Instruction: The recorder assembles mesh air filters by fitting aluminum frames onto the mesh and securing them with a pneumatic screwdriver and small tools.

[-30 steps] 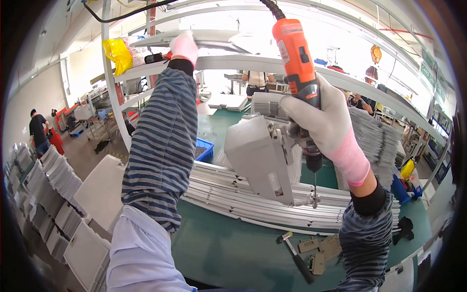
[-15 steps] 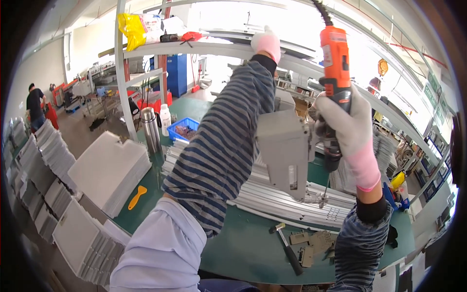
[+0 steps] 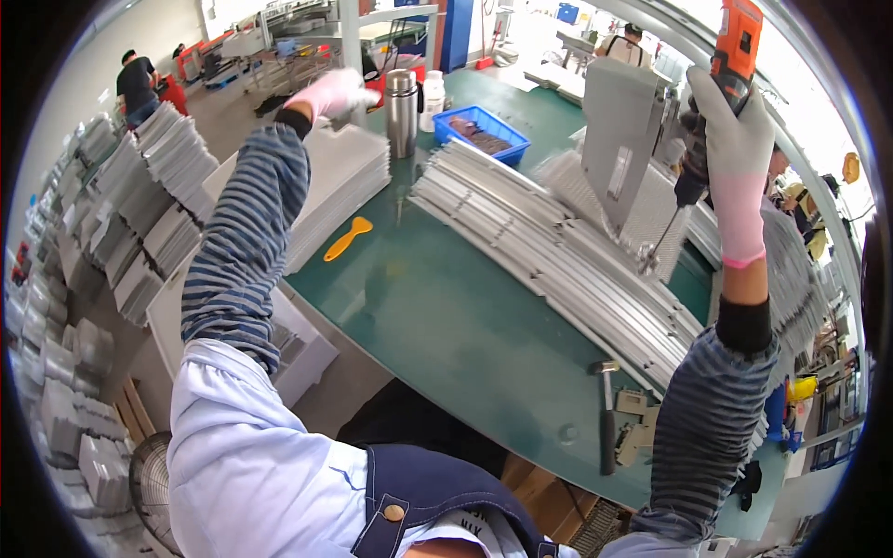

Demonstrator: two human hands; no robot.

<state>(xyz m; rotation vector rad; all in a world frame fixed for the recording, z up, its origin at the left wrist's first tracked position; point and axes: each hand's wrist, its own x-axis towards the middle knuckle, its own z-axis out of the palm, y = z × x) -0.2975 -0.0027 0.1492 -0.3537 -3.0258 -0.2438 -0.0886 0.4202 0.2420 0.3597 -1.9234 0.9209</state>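
Note:
My right hand (image 3: 735, 139), in a white glove with a pink cuff, is wrapped around an orange and black power screwdriver (image 3: 737, 42). Its long bit slants down to a small metal fitting at the foot of a tall grey metal housing (image 3: 619, 139). Whether the tip touches is too small to tell. At the left my other gloved hand (image 3: 333, 93) hovers above a stack of white panels (image 3: 349, 177), beside a steel thermos (image 3: 401, 112); its fingers are blurred. Long silver metal strips (image 3: 558, 251) lie across the green table (image 3: 419, 307).
A yellow scraper (image 3: 348, 239) lies near the panel stack. Behind the strips stand a white bottle (image 3: 433, 100) and a blue bin (image 3: 481, 135) of small parts. A hammer (image 3: 606, 418) and grey metal plates (image 3: 634, 437) rest near the right forearm. Co-workers are in the background.
My left hand has left the overhead rail and swung down and left to the panel stack. My right hand has moved up and right with the power screwdriver. The view has turned downward and left.

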